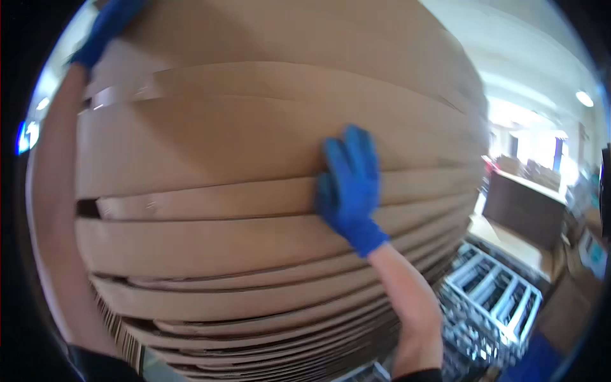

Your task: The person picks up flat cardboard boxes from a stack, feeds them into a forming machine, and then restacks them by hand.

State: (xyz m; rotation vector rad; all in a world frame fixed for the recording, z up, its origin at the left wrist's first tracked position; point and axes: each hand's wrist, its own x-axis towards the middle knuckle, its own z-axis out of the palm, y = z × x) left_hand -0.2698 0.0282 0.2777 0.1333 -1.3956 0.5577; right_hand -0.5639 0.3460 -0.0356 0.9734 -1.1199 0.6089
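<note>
A tall stack of flattened cardboard boxes (210,248) fills most of the head view, its layered edges running across in curved bands. My right hand (350,184), in a blue glove, lies against the front of the stack near the middle, fingers stretched upward and nothing held. At the upper left, my left hand (108,32), also gloved in blue, reaches up along the side of the upper cardboard. Its fingers run out of the frame, so their grip cannot be made out. A strip of clear tape (121,95) shows on the cardboard just below it.
To the right of the stack is a metal roller conveyor (490,286). Behind it stands a brown box (522,210), with more cardboard (573,305) at the far right. Bright windows (534,146) and a ceiling lamp (583,99) show in the background.
</note>
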